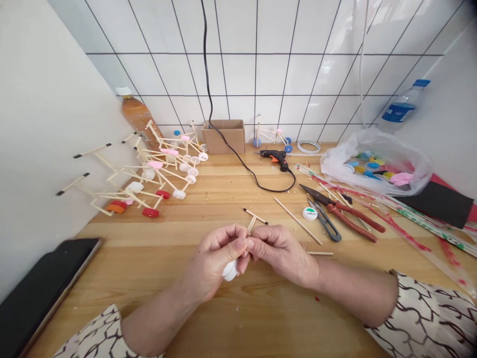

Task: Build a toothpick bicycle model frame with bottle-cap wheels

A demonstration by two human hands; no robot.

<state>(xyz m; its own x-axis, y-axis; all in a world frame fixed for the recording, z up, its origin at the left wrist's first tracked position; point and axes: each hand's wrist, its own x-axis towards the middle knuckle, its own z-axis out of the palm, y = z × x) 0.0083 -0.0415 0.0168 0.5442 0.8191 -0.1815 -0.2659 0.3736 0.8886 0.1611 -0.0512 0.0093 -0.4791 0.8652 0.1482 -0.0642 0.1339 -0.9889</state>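
Note:
My left hand (214,258) and my right hand (285,256) meet above the near middle of the table, thumbs and fingertips pinched together on a small wooden-stick model. Its T-shaped end (256,217), a crossbar with black tips, sticks out beyond the fingers. Below the left fingers show white bottle caps (230,271), pressed close to the palm. The joint between my fingertips is hidden. A loose wooden stick (298,221) lies just past my right hand, and a shorter stick (319,253) is partly behind its wrist.
Finished-looking stick models (160,166) crowd the left. A glue gun (274,158) with a black cord lies near a cardboard box (225,138). Right are pliers (345,211), snips (325,221), a white cap (309,214) and a bag of caps (376,164). A phone (48,283) lies front left.

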